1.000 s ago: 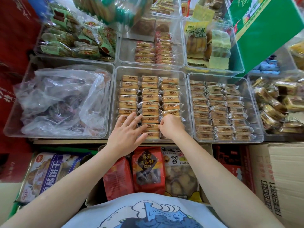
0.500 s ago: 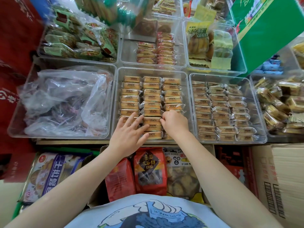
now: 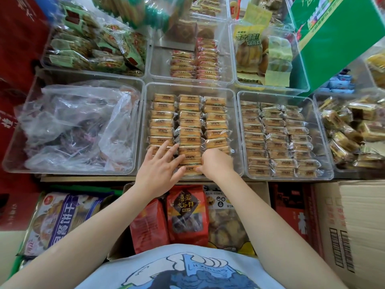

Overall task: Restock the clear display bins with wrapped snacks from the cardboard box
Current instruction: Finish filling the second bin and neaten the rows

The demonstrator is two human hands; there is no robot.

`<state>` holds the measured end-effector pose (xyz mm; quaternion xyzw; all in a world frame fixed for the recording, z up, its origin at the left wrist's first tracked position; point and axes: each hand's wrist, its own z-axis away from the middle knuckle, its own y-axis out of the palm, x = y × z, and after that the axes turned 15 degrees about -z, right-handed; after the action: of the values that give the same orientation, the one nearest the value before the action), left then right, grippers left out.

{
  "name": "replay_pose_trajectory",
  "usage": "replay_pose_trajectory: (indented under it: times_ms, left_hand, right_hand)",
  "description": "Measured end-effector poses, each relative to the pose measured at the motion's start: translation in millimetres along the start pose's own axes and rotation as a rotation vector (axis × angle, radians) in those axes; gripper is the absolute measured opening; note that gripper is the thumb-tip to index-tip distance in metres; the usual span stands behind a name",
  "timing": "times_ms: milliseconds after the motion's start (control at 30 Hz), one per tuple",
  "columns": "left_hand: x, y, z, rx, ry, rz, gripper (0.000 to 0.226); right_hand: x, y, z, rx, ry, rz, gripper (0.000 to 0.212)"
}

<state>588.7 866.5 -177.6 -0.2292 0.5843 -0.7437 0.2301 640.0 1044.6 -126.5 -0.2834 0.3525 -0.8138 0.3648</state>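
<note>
At the near edge of the middle clear bin (image 3: 145, 126), both hands work among three neat columns of wrapped snacks (image 3: 189, 124). The left hand (image 3: 159, 172) lies flat with fingers spread over the left and centre columns. Just right of it, the right hand (image 3: 216, 163) is curled, seemingly pinching a snack in the right column, though its fingers are hidden. A cardboard box (image 3: 354, 230) sits below and right of that bin
</note>
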Motion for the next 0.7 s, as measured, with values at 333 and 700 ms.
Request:
replay_pose_trajectory:
  times_ms: [333,700]
  left_hand:
    - [-7,-13,-11,0.041,0.098,0.113,0.082]
    - [-18,-12,-29,0.105,0.242,0.108,0.069]
  right_hand:
    - [-23,-4,1,0.103,0.049,-0.381,0.020]
    - [-34,-4,4,-0.203,-0.040,-0.369,0.019]
